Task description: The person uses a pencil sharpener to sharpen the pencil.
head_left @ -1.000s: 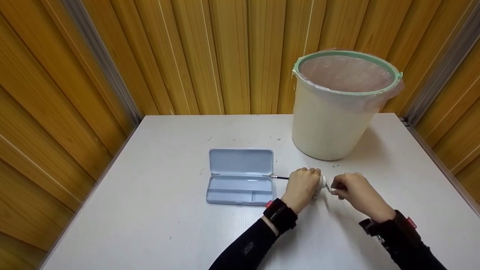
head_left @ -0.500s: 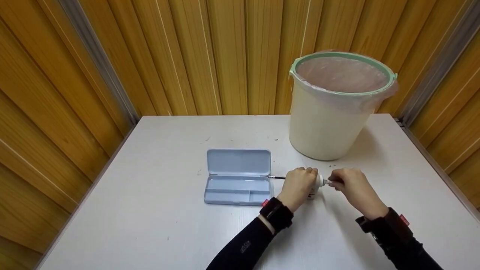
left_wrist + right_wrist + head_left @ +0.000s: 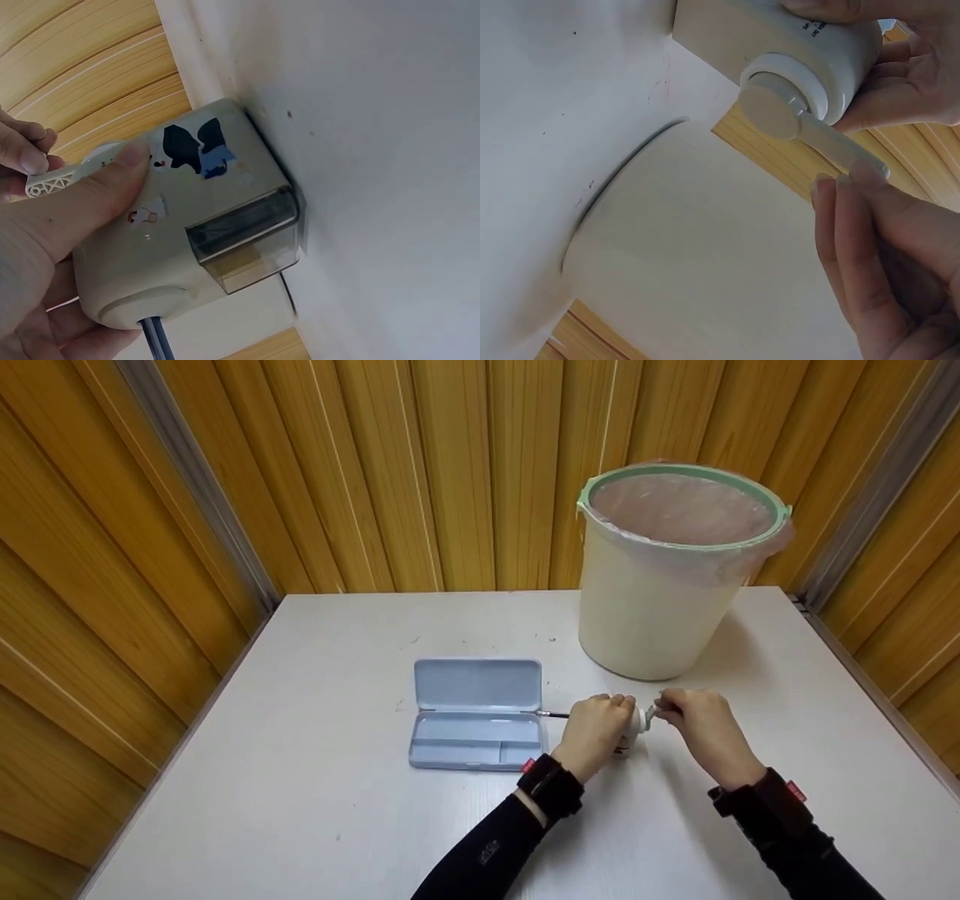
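My left hand [image 3: 596, 739] grips a white crank pencil sharpener [image 3: 176, 244] on the table, fingers over its top. In the left wrist view its side bears a dark butterfly-shaped print and a clear shavings drawer [image 3: 255, 259]. A dark striped pencil [image 3: 156, 341] sticks into the front hole; the head view shows it pointing left toward the case. My right hand [image 3: 709, 735] pinches the end of the crank handle [image 3: 836, 142] between thumb and fingers, and the handle slants off the round hub [image 3: 769, 105]. The pencil's tip is hidden inside.
A light-blue pencil case [image 3: 476, 727] lies with its lid raised, left of the sharpener, its compartments bare. Behind the hands stands a tall cream bin [image 3: 652, 607] with a green rim and a plastic liner. Wood-panelled walls [image 3: 450, 472] border the white table [image 3: 300, 735].
My right hand has moved up and slightly left as the crank handle swung from pointing down to pointing up. The left hand stays on the sharpener; the view shifted slightly.
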Tool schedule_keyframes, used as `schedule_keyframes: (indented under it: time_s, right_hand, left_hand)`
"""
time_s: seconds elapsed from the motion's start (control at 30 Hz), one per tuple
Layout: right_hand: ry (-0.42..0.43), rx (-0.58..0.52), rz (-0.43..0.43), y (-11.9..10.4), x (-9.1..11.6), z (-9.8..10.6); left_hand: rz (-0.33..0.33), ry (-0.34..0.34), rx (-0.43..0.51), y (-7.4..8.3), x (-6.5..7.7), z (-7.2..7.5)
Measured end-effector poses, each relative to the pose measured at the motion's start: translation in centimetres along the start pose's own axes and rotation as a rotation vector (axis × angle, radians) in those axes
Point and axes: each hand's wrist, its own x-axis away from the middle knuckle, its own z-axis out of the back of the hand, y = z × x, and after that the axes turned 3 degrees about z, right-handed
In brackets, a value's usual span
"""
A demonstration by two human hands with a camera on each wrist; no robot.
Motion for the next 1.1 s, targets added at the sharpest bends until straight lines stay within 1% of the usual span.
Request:
schedule_keyframes:
  time_s: [0.23,0.53,0.73,0.87,0.97,1.1]
  right_hand:
    - [-0.002,0.008,0.0,0.2,-0.7,-0.2]
    - [0.007,0.026,-0.014,1.7,-1.9,-1.5]
    - [-0.001,0.035,-0.015,1.9,-2.1,-1.8]
    - [-0.02,0.061,0.0,2.1,-2.5,-2.2]
    - [-0.04,0.081,0.003,2.7,-2.8,-2.8]
    - [-0.071,0.081,-0.002,3.7,-2.8,-3.9]
  left_hand:
    - [-0.006,0.014,-0.011,-0.1,0.0,0.0]
    - [-0.008,0.03,0.006,-0.1,0.0,-0.1]
    - [-0.012,0.03,0.003,-0.2,0.1,0.0]
    - [-0.005,0.022,-0.002,-0.3,0.1,0.0]
    - [-0.003,0.018,0.004,-0.4,0.1,-0.1]
    - [-0.004,0.028,0.009,-0.1,0.1,-0.2]
